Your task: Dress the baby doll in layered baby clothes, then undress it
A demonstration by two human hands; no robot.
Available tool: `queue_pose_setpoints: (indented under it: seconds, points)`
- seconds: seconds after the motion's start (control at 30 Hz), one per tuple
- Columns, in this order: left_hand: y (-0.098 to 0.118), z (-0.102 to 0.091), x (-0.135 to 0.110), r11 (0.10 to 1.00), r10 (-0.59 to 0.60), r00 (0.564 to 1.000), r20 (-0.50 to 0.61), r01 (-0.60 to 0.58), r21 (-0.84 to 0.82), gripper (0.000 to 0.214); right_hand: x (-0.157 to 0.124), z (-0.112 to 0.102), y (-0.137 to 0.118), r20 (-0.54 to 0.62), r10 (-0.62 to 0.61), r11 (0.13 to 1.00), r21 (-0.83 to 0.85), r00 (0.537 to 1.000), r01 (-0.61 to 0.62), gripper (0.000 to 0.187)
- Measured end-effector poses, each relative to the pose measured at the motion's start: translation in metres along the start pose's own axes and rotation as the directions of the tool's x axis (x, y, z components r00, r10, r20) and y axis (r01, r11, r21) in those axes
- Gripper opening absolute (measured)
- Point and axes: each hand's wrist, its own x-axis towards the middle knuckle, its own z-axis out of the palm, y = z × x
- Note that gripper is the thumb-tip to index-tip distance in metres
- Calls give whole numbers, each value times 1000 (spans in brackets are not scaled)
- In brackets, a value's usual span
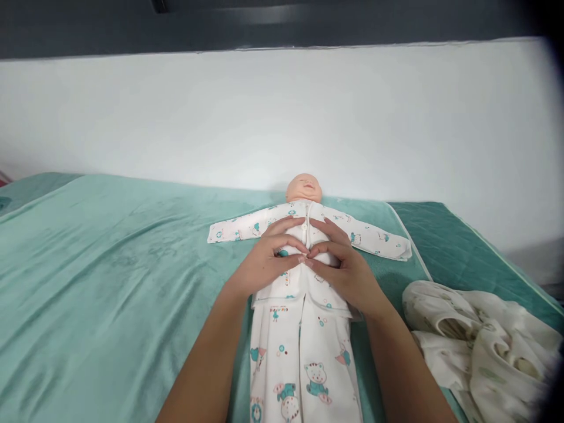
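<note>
A baby doll [304,188] lies on its back on a green blanket [110,264], dressed in a white printed top [348,232] and matching printed trousers [304,364]. Its sleeves are spread out to both sides. My left hand [268,258] and my right hand [341,264] rest on the doll's chest, fingertips meeting at the top's front placket. Both hands have their fingers curled and pinched on the fabric at the middle of the top.
A heap of cream-coloured baby clothes [480,346] lies at the right beside my right forearm. A darker green quilted mattress [462,247] shows under the blanket at right. A white wall [264,117] runs behind the bed.
</note>
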Motion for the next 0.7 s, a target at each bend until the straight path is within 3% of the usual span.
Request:
queue_pose_setpoints:
  seconds: [0.13,0.3,0.7]
  points:
    - [4,1,-1,997,-77,997,-21,77,-2,10,1,1,1,-11,2,1000,4,1000,-2,3]
    - [10,-1,-1,995,-61,998,33,59,82,14,1,-1,1,-2,14,1000,12,1000,-14,2]
    - [7,0,1,999,-46,998,35,45,31,14,-1,0,2,-12,29,999,28,1000,-29,1]
